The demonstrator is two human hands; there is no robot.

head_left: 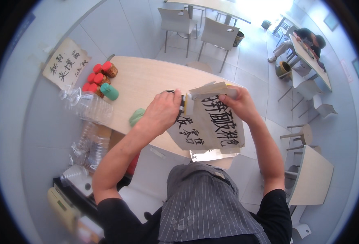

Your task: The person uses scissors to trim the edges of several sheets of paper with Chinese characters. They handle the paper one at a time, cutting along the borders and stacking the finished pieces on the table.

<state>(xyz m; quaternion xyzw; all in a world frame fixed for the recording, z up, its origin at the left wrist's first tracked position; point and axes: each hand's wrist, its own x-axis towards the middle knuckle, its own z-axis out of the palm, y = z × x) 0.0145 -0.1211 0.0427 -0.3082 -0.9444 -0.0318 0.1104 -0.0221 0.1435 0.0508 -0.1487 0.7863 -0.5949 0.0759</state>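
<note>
Above the pale tabletop point(141, 77): paper sign point(210, 134), black lettering.
Left hand point(164, 110): fingers curled on a dark item point(182, 105), kind unclear, by the sign's upper left.
Right hand point(241, 105): thumb and fingers pinching its upper right corner.
Table's left end: red-lidded jars point(99, 77), green container point(109, 92).

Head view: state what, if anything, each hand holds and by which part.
Right hand: a lettered paper sign, by its top right corner. Left hand: at the sign's upper left edge; hold unclear.
</note>
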